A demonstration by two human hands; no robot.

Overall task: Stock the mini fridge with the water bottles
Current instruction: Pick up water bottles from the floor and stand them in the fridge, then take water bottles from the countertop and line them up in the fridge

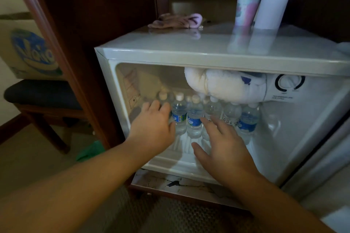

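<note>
Left hand point(153, 126) fingers curl round leftmost bottle, contact partly hidden. Right hand point(221, 147) spread, empty, just before water bottles point(195, 117) standing upright in mini fridge point(189, 55). Risk: nudge topples tight row. Back row dim behind front bottles; frost lump point(223, 85) hides caps.

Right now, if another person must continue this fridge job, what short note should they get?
Left hand: grip curled on the leftmost front bottle, mostly hidden behind it.
Right hand: open, fingers spread before the row, holding nothing.
Water bottles: upright in rows on the mini fridge floor, door open.
Done: several bottles are inside.
Left: straighten the row. No bottles outside are in view, so I cannot tell if more remain.
</note>
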